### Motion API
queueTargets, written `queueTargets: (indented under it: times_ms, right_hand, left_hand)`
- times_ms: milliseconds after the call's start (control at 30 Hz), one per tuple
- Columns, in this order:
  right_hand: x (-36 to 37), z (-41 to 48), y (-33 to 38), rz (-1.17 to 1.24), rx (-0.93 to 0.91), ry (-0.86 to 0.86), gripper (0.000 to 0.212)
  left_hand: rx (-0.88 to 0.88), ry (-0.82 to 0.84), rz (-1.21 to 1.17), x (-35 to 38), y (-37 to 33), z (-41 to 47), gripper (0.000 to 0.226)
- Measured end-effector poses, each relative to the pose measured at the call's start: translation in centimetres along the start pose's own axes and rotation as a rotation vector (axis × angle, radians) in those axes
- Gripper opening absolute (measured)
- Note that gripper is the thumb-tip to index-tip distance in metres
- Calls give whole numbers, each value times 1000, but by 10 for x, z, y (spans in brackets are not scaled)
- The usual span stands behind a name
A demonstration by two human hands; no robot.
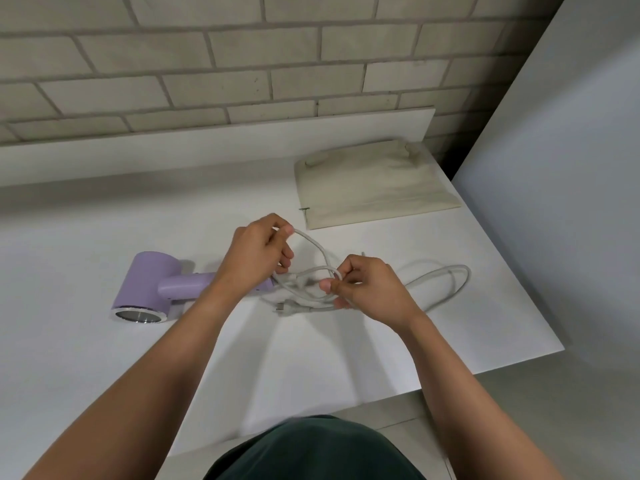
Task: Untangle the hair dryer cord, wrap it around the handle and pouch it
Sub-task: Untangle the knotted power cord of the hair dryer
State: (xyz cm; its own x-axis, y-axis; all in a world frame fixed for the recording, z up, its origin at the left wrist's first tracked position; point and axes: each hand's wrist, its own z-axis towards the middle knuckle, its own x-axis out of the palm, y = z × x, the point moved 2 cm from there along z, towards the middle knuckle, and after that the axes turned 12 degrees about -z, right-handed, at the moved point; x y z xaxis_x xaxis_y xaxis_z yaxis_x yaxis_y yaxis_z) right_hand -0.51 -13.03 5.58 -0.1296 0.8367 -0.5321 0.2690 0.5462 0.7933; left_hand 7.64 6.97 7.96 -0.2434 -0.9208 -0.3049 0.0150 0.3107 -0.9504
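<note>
A single head-worn wide-angle view looks forward and steeply down, close over a white table filling mid-frame; a brick wall spans the top, the wearer's torso bottom centre.

One lilac hair dryer lies on the desk, with one white cord. One beige pouch is there. Two hands work: left hand, right hand.

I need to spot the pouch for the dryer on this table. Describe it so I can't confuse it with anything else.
Start at the white table under the brick wall and look to its far right corner. The pouch lies flat there, beyond both hands and the tangled cord. It is the only cloth item: a beige, wrinkled rectangle, unlike the lilac hair dryer at the left.
</note>
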Motion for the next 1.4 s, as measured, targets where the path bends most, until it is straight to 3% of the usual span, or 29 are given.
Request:
queueTargets:
  times_ms: [100, 233, 300, 367, 433, 500, 633, 767, 967, 1067, 1167, 1233, 1300, 1400]
  right_hand:
    - [-1, 0, 1, 105, -7, 11, 20]
    - [-3, -1, 6, 51, -52, -30, 19]
    - [-5, -1, 6, 14, -73, -40, 18]
    - [-6, -2, 8, -17, -85, -38, 16]
    - [-7, -2, 11, -42, -97, -45, 15]
    - [-9, -3, 13, -59, -112, -54, 14]
    - [-10, -4, 16, -9, -102, -100, 17]
    - [-12, -4, 21, 73, -96, -144, 21]
    - [-14, -3, 19, 11, -100, -118, 26]
    - [-14, -4, 18, -27, -122, -94, 25]
    - [-15, -5, 20, -73, -149, -80, 27]
    - [-16, -7, 21, -82, -147, -65, 28]
    - [-18, -8, 22, -83, -145, -54, 28]
    - [-19, -8, 25, -76, -138, -51, 28]
  left_hand:
    - [-64, -74, -127, -2, 0, -3, 14]
    - [69, 15, 156, -3, 1, 3, 15]
    - [254, 123, 451, -5, 0, 6, 32]
    - [394, 289, 596, -3, -6, 7, 49]
    - [421, 454, 645, 4, -14, 5, 45]
    - [421, 514, 702, 10, -21, 3, 33]
    - [532, 331, 825, 9, -29, -3, 29]
    - [543, 144, 796, 7, -27, -8, 28]
    - [369, -155, 656, -11, -29, -7, 23]
    - [229, -199, 622, -21, -20, -2, 24]
    - [213, -119, 674, -20, -15, -1, 25]
    - [341, -41, 708, -17, -19, -2, 34]
    - [534, 130, 792, -12, -25, -1, 45]
    - [647, 423, 886, -4, -32, 0, 31]
